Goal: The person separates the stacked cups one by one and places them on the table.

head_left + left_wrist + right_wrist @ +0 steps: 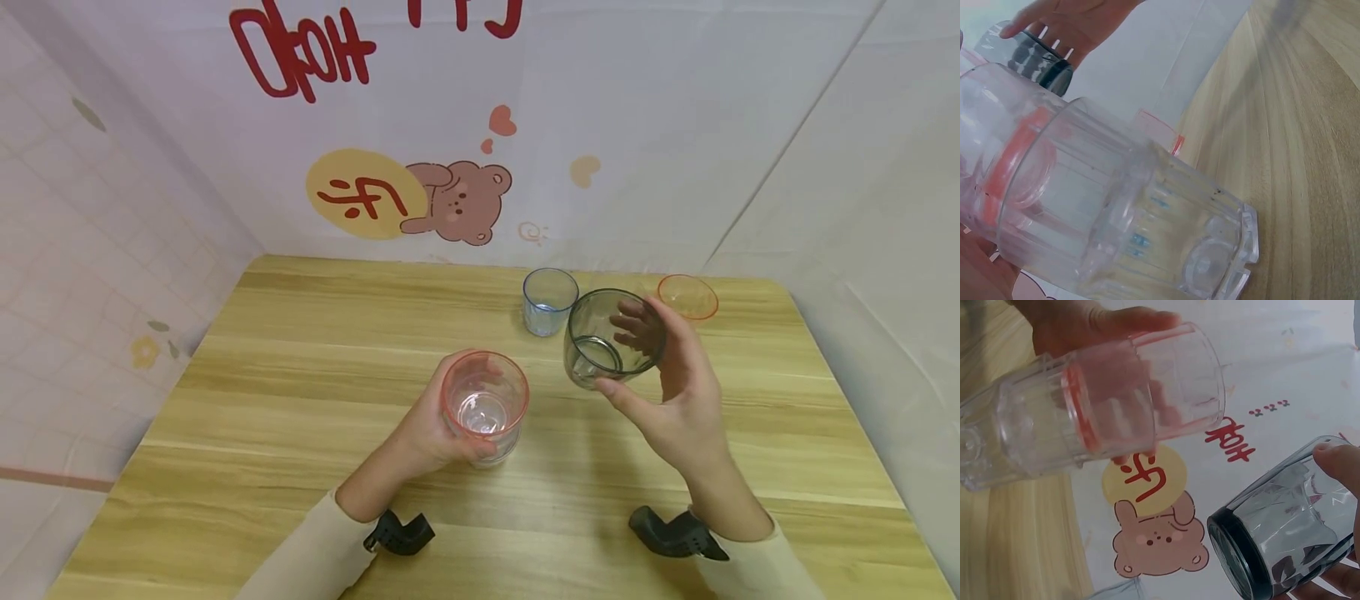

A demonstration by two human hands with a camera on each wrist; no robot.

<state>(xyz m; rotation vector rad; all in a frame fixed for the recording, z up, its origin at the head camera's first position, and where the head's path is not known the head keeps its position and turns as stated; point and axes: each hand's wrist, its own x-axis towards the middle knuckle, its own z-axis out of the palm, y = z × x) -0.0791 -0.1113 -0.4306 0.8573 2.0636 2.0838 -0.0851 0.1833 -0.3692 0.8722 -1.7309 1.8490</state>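
My left hand (431,435) grips a pink-rimmed tumbler (483,390) nested in a clear plastic tumbler (1166,219). Their open tops face up. The left wrist view shows the clear one's base close to the wood; whether it touches, I cannot tell. To the right, my right hand (690,408) holds a smoky grey glass (1291,519) above the table, thumb on the near side and fingers spread round the far side. The grey glass tilts slightly and stands apart from the stack.
A blue-rimmed glass (547,312) stands on the wooden table (337,333) behind the grey glass. At the back right is an orange-rimmed glass (687,298), partly behind my right hand. A white printed wall sheet (637,100) borders the table's far edge.
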